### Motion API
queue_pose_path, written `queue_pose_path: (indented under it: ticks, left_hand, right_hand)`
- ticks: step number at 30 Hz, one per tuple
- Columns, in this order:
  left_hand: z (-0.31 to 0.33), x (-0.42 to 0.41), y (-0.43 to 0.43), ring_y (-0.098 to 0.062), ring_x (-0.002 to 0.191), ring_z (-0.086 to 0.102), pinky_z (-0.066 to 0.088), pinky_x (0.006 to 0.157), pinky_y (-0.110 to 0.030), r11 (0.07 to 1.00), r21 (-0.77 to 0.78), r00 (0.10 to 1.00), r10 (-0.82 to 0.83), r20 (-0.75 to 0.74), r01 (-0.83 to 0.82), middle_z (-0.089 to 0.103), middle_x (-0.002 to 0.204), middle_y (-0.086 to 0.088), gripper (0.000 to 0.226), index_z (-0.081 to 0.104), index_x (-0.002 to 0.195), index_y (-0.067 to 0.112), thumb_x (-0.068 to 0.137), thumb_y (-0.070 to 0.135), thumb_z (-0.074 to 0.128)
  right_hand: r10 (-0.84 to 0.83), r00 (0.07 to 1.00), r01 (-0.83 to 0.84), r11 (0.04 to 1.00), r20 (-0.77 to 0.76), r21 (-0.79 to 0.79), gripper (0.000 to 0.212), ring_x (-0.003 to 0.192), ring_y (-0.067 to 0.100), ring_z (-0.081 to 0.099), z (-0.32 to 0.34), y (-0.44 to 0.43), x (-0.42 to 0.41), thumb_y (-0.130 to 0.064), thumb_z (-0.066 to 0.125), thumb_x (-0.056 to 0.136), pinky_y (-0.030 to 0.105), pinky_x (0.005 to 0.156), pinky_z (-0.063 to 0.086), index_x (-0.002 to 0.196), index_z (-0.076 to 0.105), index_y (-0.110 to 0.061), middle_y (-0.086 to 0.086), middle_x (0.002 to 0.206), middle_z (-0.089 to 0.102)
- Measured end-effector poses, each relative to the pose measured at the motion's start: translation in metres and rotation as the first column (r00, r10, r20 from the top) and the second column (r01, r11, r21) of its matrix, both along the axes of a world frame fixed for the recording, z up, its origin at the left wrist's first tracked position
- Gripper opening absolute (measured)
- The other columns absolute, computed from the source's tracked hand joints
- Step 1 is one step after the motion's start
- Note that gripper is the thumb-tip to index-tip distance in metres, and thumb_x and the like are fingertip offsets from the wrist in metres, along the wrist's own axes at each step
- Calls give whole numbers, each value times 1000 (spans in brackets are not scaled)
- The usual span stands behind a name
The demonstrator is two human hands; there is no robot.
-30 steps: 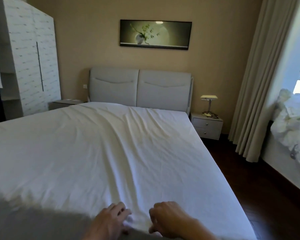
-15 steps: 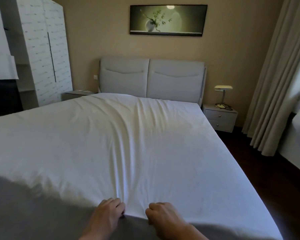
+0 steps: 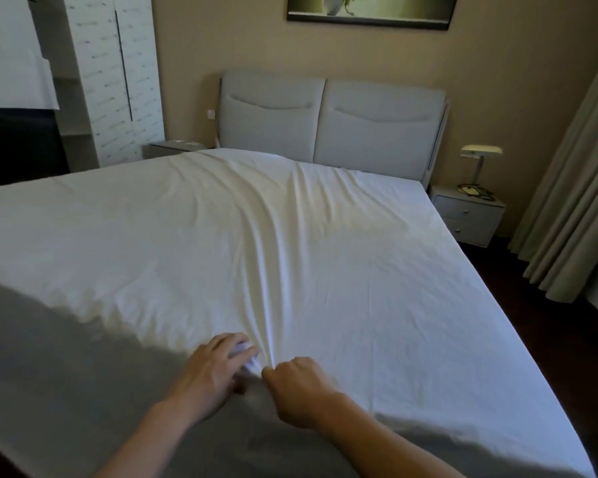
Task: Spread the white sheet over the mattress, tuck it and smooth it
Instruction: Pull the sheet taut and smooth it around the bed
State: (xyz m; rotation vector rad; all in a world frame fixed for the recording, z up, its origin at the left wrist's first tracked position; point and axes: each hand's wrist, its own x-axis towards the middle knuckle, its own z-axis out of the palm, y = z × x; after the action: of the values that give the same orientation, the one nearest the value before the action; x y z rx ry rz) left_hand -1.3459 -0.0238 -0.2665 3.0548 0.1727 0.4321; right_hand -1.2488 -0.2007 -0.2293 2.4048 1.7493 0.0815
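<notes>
White sheet (image 3: 290,257) | long central creases (bunched nearside) | left hand (image 3: 218,370), right hand (image 3: 299,389) pinching

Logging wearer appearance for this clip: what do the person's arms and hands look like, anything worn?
The left hand and the right hand are bare: no gloves, rings, watch or bands visible. The left forearm and the right forearm are bare too, with no sleeve in view down to the frame's edge. No markings show.
</notes>
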Motion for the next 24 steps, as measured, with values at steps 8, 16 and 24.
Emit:
queue_pose_path:
  ticks: [8,16,24]
  left_hand:
    - [15,-11,40,-17,72,71,56,67,-26,997,-76,972,-9,235,28,75,84,6,11,78,74,25,64,20,78]
    - [17,-24,40,-20,64,63,48,52,-27,997,-56,988,62,144,-55,63,69,4,15,70,72,22,79,25,58]
    - [20,-21,106,-17,85,59,48,69,-29,976,-180,982,145,121,-121,57,96,6,21,60,99,27,88,32,43]
  right_hand:
    - [145,989,-144,989,-40,7,47,85,39,64,18,31,32,-58,38,96,39,66,39,95,57,-15,17,95,68]
    - [318,948,-315,946,35,-72,22,87,33,67,-16,89,13,-23,45,97,36,68,40,99,66,-15,12,96,71]
    - [362,912,-342,931,-191,131,63,82,32,62,8,173,42,-69,25,95,39,70,43,90,58,-16,10,88,66]
